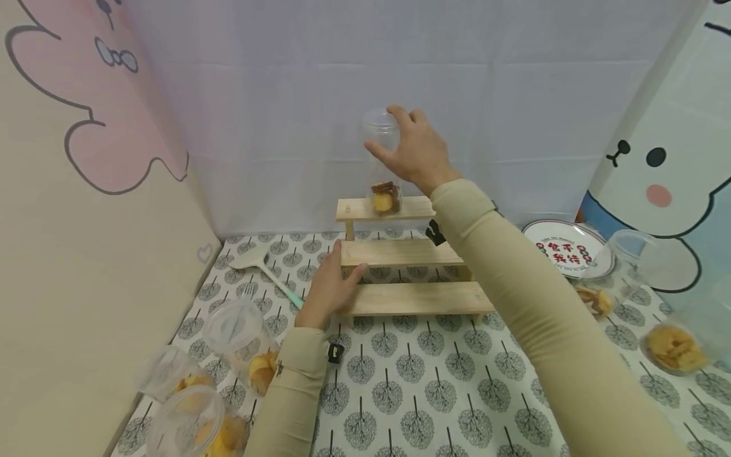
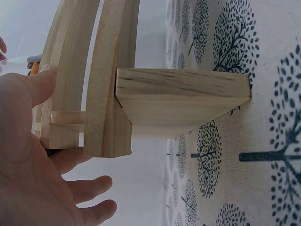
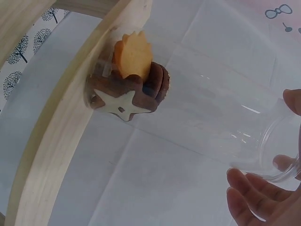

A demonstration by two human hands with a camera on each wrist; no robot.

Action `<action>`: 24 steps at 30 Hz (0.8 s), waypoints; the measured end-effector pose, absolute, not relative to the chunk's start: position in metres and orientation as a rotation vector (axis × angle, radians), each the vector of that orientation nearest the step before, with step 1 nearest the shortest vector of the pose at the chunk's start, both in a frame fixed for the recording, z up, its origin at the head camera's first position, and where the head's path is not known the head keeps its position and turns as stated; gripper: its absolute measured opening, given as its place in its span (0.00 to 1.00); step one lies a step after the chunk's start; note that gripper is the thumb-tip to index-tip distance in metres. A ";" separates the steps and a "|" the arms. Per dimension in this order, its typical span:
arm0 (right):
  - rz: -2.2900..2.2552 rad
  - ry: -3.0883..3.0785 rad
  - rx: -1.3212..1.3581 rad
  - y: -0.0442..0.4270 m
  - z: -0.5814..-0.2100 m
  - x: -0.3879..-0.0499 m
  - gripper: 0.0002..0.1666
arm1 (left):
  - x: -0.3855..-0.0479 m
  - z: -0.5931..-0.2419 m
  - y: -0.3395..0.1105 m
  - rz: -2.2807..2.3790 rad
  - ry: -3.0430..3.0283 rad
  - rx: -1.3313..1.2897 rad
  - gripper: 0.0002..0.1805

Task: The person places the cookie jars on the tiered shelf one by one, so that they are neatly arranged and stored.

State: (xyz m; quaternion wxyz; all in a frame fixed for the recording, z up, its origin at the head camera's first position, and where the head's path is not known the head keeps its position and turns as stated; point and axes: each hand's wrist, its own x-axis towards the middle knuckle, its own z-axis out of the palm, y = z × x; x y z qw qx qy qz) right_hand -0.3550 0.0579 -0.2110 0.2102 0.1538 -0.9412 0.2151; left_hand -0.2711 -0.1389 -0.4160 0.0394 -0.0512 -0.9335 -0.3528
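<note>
A tall clear plastic jar [image 1: 384, 166] stands on the top step of a three-step wooden rack [image 1: 405, 252]. Brown and yellow cookies [image 3: 134, 56], one star-shaped, lie in its bottom. Around the jar's upper part, just below the lid, the right hand [image 1: 419, 149] curls its fingers and thumb; part of that grip is out of the right wrist view. At the rack's left end, the left hand [image 1: 331, 285] touches the wood beside the middle step. Its thumb rests against a board, while the other fingers [image 2: 94, 186] spread loosely in the left wrist view.
More clear jars with snacks, such as one jar [image 1: 240, 336], lie at the left. A spatula [image 1: 268, 273] and a fork [image 1: 247, 293] are near them. At the right are a plate [image 1: 562, 238] with red characters and jars [image 1: 676, 346] of snacks. A white curtain [image 1: 274, 127] hangs behind.
</note>
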 end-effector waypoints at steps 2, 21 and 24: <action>0.599 -2.625 0.425 0.058 -0.211 -0.355 0.49 | -0.272 -0.416 -0.138 -1.079 -2.861 -0.153 0.54; 0.686 -2.721 0.411 0.072 -0.208 -0.347 0.61 | -0.272 -0.416 -0.135 -1.093 -2.873 -0.194 0.52; 0.699 -2.730 0.433 0.085 -0.207 -0.337 0.65 | -0.272 -0.416 -0.135 -1.097 -2.872 -0.191 0.52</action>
